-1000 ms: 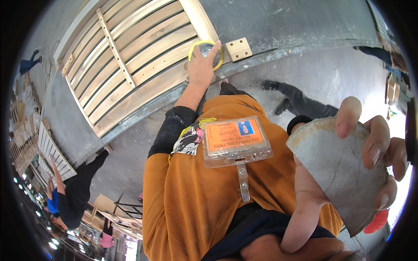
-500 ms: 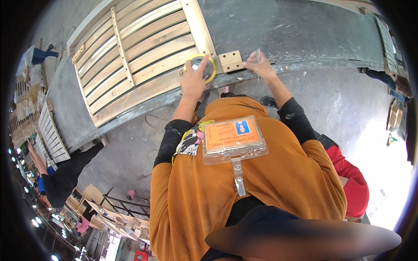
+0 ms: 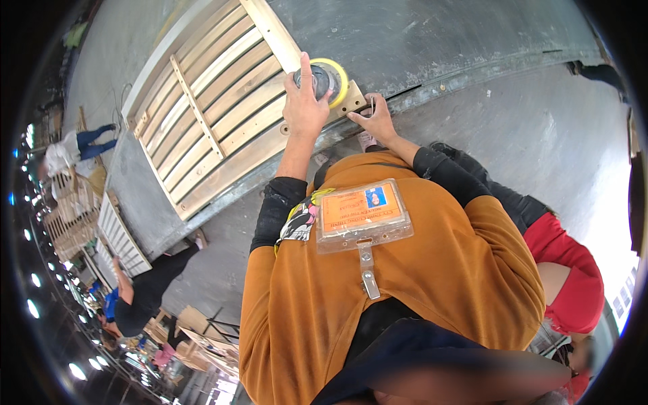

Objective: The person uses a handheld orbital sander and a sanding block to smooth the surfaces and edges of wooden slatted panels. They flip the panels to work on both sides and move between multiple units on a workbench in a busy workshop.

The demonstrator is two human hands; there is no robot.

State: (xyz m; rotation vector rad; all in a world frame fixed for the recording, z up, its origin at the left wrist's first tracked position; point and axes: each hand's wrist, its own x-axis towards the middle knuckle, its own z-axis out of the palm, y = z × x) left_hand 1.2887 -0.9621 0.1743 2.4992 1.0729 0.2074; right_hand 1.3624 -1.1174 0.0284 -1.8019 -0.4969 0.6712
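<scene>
Left hand (image 3: pixel 305 109) clasps a round, dark, yellow-rimmed tool (image 3: pixel 322 82) near the table (image 3: pixel 472 47) edge; right hand's (image 3: pixel 379 121) hold can't be told; grey tabletop spreads rightward.

A head-worn wide fisheye camera, the left of a pair, looks down past the chest (image 3: pixel 449 260) to the left hand (image 3: pixel 304 109), the right hand (image 3: pixel 381 122) and the worktop (image 3: pixel 412 40). The chest sits close below it, the hands and worktop farther off. Straight edges bow toward the dark rim; picture left is the wearer's left.
</scene>
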